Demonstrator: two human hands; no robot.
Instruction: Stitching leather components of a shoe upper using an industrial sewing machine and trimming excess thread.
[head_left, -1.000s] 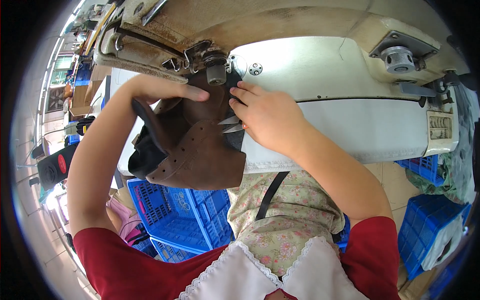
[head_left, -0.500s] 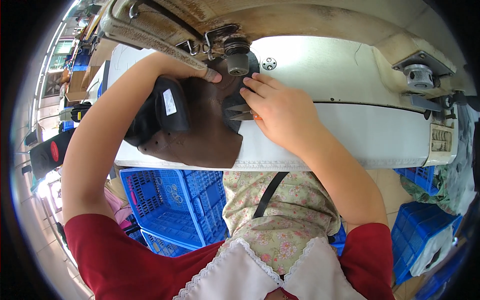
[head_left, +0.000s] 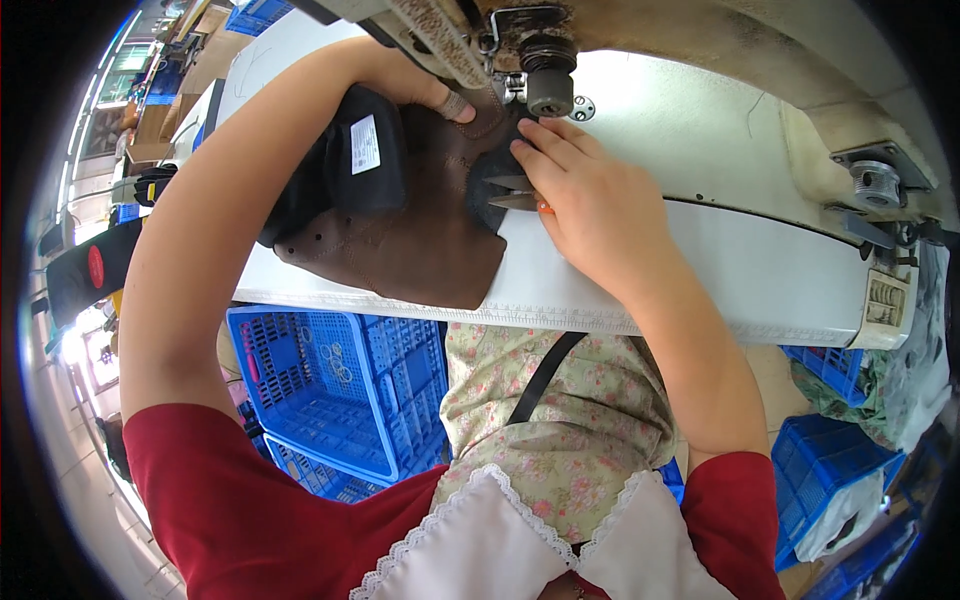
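Observation:
A brown leather shoe upper (head_left: 430, 255) with perforations and stitched lines lies on the white bed of a sewing machine. Its black padded part carries a white label (head_left: 365, 145). My left hand (head_left: 425, 88) reaches round from the far left. Its banded thumb presses the leather near the presser foot (head_left: 514, 88), while the machine head hides most of its fingers. My right hand (head_left: 605, 205) holds small scissors (head_left: 512, 200) under the palm, blades pointing left and slightly apart over a dark curved edge piece. Its index and middle fingertips rest on that edge beside the foot.
The machine arm (head_left: 680, 40) with its dark knob (head_left: 549, 92) hangs over the work. A ruler strip (head_left: 560, 322) runs along the table's front edge. Blue plastic crates (head_left: 385, 400) stand below left, and another blue crate (head_left: 830, 470) stands on the right.
The view has shifted, so the machine head sits further right and higher in the picture. The shoe upper and both hands have moved slightly away from me; both grips look the same.

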